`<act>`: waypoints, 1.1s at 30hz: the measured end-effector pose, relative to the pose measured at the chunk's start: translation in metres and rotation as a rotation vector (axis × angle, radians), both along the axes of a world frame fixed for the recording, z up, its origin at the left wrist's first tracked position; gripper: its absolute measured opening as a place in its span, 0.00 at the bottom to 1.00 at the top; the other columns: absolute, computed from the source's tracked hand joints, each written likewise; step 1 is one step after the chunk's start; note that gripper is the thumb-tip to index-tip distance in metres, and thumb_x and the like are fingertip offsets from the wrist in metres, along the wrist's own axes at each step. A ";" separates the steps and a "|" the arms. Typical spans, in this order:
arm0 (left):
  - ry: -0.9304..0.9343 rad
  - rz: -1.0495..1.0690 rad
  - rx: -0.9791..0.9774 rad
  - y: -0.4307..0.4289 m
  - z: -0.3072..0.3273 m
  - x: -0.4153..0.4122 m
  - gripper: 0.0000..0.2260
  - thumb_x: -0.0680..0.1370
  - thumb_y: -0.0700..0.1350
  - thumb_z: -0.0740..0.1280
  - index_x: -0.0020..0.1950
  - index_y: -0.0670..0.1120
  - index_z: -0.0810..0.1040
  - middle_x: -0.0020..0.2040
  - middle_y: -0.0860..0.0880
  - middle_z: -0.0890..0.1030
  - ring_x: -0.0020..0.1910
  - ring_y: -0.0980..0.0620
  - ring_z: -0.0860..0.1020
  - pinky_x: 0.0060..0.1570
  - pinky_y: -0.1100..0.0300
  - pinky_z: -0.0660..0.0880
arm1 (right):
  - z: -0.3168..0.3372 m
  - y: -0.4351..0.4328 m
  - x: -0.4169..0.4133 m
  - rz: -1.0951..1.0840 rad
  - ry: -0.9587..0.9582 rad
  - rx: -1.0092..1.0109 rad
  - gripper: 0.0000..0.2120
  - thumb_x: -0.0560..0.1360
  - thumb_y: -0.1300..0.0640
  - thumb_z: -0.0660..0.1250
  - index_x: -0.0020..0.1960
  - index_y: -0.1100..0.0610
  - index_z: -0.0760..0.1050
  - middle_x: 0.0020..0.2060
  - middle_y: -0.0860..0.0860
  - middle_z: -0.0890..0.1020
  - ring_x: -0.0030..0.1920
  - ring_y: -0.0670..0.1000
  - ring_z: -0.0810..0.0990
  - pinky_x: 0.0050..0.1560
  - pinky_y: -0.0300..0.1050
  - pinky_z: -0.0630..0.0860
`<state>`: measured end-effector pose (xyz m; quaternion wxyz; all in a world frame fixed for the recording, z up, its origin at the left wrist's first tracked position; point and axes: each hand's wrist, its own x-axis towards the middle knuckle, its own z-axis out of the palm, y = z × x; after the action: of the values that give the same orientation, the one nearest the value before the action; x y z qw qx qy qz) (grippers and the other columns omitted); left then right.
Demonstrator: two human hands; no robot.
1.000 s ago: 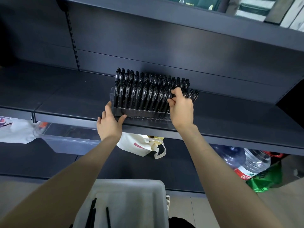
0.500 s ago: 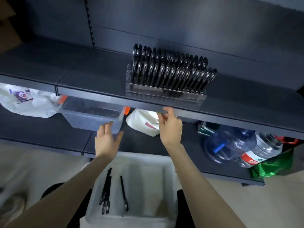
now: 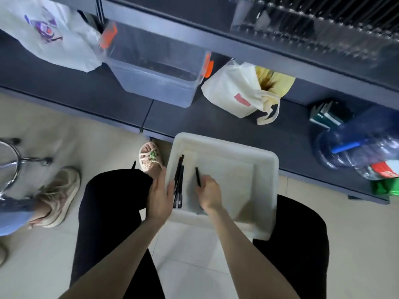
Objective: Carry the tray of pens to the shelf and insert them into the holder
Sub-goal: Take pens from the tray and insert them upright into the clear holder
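Observation:
A white plastic tray (image 3: 264, 169) rests on my lap below the shelves. A few black pens (image 3: 178, 182) lie along its left side, and a single black pen (image 3: 197, 176) lies beside them. My right hand (image 3: 209, 194) is inside the tray with its fingers curled round the lower end of that single pen. My left hand (image 3: 160, 195) lies flat against the tray's left rim, fingers straight. The clear pen holder (image 3: 313, 31), full of black pens, stands blurred on the upper shelf at the top right.
On the lower shelf stand a clear storage box (image 3: 155, 67), a white plastic bag (image 3: 49, 33), a cream tote bag (image 3: 239, 91) and large water bottles (image 3: 356, 147). Another person's shoe (image 3: 58, 195) and a stool base (image 3: 13, 165) are on the floor at the left.
Both hands dropped from the shelf edge down to the tray. My right hand has taken hold of the single pen; my left hand now lies on the tray's rim. The view tilted downward.

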<state>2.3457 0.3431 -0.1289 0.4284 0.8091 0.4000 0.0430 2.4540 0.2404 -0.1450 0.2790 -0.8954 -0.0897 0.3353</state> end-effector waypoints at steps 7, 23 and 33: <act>-0.079 0.080 0.051 -0.010 -0.008 0.001 0.23 0.81 0.42 0.57 0.76 0.43 0.57 0.69 0.41 0.70 0.67 0.46 0.68 0.63 0.60 0.64 | -0.039 -0.006 -0.014 -0.018 0.011 -0.203 0.14 0.74 0.61 0.62 0.59 0.58 0.73 0.56 0.56 0.75 0.57 0.57 0.75 0.56 0.47 0.71; -0.125 -0.187 0.004 0.015 0.055 0.061 0.22 0.80 0.50 0.60 0.72 0.45 0.65 0.68 0.45 0.69 0.67 0.46 0.67 0.66 0.57 0.64 | 0.101 -0.027 0.053 -0.221 0.102 0.528 0.06 0.73 0.69 0.68 0.41 0.60 0.80 0.29 0.48 0.80 0.27 0.41 0.76 0.33 0.34 0.75; -0.396 -0.354 -0.068 -0.017 0.177 0.158 0.08 0.78 0.43 0.65 0.54 0.40 0.78 0.47 0.46 0.80 0.44 0.46 0.79 0.49 0.56 0.76 | 0.247 -0.060 0.127 -0.451 -0.178 0.964 0.09 0.73 0.72 0.66 0.49 0.60 0.72 0.30 0.51 0.81 0.33 0.46 0.81 0.40 0.39 0.80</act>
<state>2.5036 0.3263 0.0483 0.5259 0.8276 0.1618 0.1113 2.5814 0.1801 0.1020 0.7148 -0.6877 -0.0623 0.1105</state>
